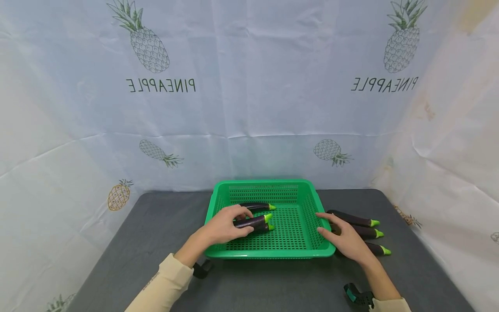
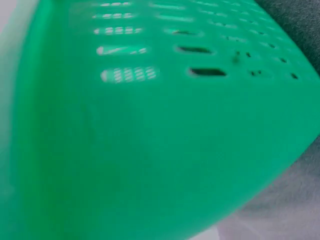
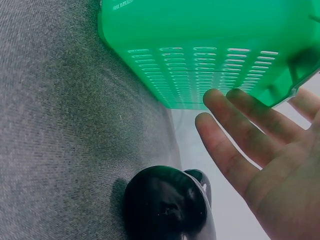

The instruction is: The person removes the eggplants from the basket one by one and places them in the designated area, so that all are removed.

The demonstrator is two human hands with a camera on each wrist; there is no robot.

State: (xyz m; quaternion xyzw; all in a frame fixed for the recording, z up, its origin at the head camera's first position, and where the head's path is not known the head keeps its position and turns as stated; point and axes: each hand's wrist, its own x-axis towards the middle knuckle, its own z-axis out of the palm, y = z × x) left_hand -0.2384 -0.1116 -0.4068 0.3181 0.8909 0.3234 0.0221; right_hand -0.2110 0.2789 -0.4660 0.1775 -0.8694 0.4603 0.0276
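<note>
A green basket (image 1: 273, 255) holds several dark eggplants with bright green ends. My left hand (image 1: 226, 225) reaches over its left side, fingers and thumb curled round an eggplant (image 1: 253, 222) inside. Behind that one lies another eggplant (image 1: 257, 206), and one more shows just under it. My right hand (image 1: 347, 240) is at the basket's right rim, its fingers and thumb spread. In the right wrist view, the fingers of my right hand (image 3: 265, 145) extend beside the basket's outer wall (image 3: 200, 30). The left wrist view shows only the basket's green wall (image 2: 150, 150) up close, my left hand hidden.
Right of the basket, partly behind my right hand, lie three eggplants (image 1: 368, 232) on the dark grey table (image 1: 156, 234). Eggplant ends (image 3: 165, 205) also show in the right wrist view. A pale cloth (image 1: 249, 108) with pineapple prints hangs behind and at the sides.
</note>
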